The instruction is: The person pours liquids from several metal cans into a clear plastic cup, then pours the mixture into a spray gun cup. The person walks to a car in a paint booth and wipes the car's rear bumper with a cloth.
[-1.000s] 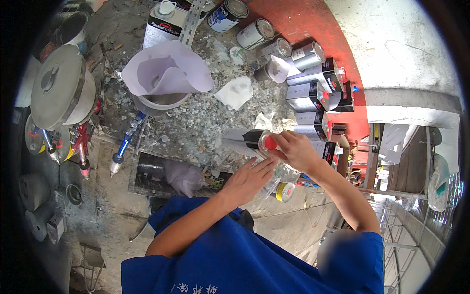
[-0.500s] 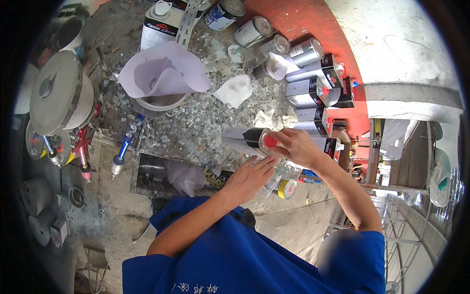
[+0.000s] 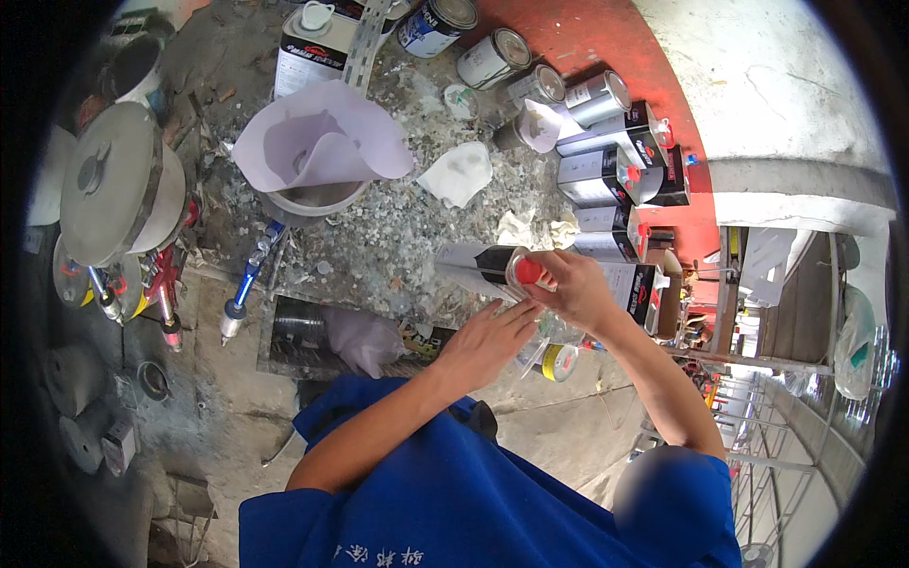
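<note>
Head view. Right hand [image 3: 573, 284]: fingertips pinching red cap [image 3: 528, 273]. Left hand [image 3: 485, 346]: fingers extended, slightly parted, beside can [image 3: 488, 264]. Can: near the table [image 3: 393, 232] edge, under the cap. Handling, as judged: can braced low, grip square on cap. Can: boxy, smooth, white-and-black. Cap: round, plastic-looking. Table: rough, speckled. Cone [image 3: 355, 142]: lilac, thin, curled, over round bowl [image 3: 327, 201].

White-and-black rectangular can [image 3: 470, 262], round red cap [image 3: 528, 272] at its top, standing on paint-spattered bench [image 3: 379, 256]
</note>
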Action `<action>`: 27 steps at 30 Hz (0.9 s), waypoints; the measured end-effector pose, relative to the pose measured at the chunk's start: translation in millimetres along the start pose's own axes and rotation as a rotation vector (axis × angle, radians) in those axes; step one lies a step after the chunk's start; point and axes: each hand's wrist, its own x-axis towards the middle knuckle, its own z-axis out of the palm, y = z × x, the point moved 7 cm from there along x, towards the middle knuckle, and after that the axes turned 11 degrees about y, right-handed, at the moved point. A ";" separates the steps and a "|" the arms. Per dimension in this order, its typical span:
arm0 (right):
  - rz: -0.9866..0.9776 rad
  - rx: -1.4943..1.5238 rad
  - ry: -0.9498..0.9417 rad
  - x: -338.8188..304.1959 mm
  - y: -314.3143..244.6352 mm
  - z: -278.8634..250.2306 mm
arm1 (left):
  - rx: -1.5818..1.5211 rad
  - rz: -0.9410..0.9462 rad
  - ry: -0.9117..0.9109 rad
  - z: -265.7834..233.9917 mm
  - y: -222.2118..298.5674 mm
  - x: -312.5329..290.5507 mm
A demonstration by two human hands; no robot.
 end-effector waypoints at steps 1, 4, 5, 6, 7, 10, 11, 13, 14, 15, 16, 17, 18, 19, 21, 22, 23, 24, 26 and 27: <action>0.122 0.010 -0.021 -1.6 7.3 3.3 | 0.005 0.015 -0.005 -0.8 0.9 0.0; 0.391 -0.008 -0.061 -10.5 19.6 14.1 | 0.028 0.026 -0.053 -1.2 1.1 1.0; 0.415 -0.044 -0.061 -13.2 22.2 15.9 | 0.018 0.033 -0.053 -1.8 2.3 0.9; 0.437 -0.078 -0.056 -13.2 25.5 14.5 | 0.013 0.043 -0.052 -3.2 1.6 2.1; 0.492 -0.095 -0.145 -16.0 29.6 14.8 | 0.008 0.054 -0.054 -4.5 1.4 2.5; 0.581 0.161 0.056 -27.3 44.7 -2.8 | 0.042 0.093 -0.106 -7.4 3.1 1.6; 0.563 0.259 0.032 -55.7 73.8 10.6 | -0.060 0.064 -0.084 -14.6 5.7 0.9; 0.465 0.265 -0.088 -72.5 59.2 11.7 | -0.206 0.011 -0.062 -29.2 5.6 -9.4; 0.509 0.413 -0.065 -87.1 58.4 20.1 | -0.261 -0.009 -0.074 -31.4 7.6 -14.9; 0.349 0.334 0.048 -94.6 62.6 36.0 | -0.309 -0.065 -0.116 -33.8 10.8 -17.1; 0.524 0.315 -0.014 -91.7 66.7 49.7 | -0.348 -0.139 -0.159 -36.7 13.6 -19.9; 0.694 0.299 -0.088 -88.9 68.8 55.7 | -0.360 -0.165 -0.143 -41.5 18.3 -18.9; 0.613 0.244 0.092 -83.8 65.6 43.6 | -0.368 -0.199 -0.127 -45.4 20.8 -17.4; 0.706 0.313 0.048 -80.9 72.2 31.1 | -0.372 -0.250 -0.117 -47.8 20.9 -16.1; 0.814 0.342 0.079 -79.4 103.3 -11.3 | -0.380 -0.353 -0.092 -49.6 20.3 -11.6; 0.832 0.302 0.151 -85.9 130.8 -37.2 | -0.322 -0.392 -0.084 -49.2 17.3 -11.8; 0.835 0.344 0.284 -95.4 164.0 -69.1 | -0.272 -0.432 -0.073 -48.2 12.3 -12.6; 0.847 0.381 0.415 -111.8 201.2 -103.7 | -0.228 -0.472 -0.070 -43.4 9.1 -13.0; 0.774 0.120 0.679 -118.9 277.2 -185.1 | -0.188 -0.632 0.067 -37.8 1.9 -13.8; 0.855 0.091 0.665 -113.6 302.8 -229.7 | -0.207 -0.723 0.144 -33.3 -4.8 -15.8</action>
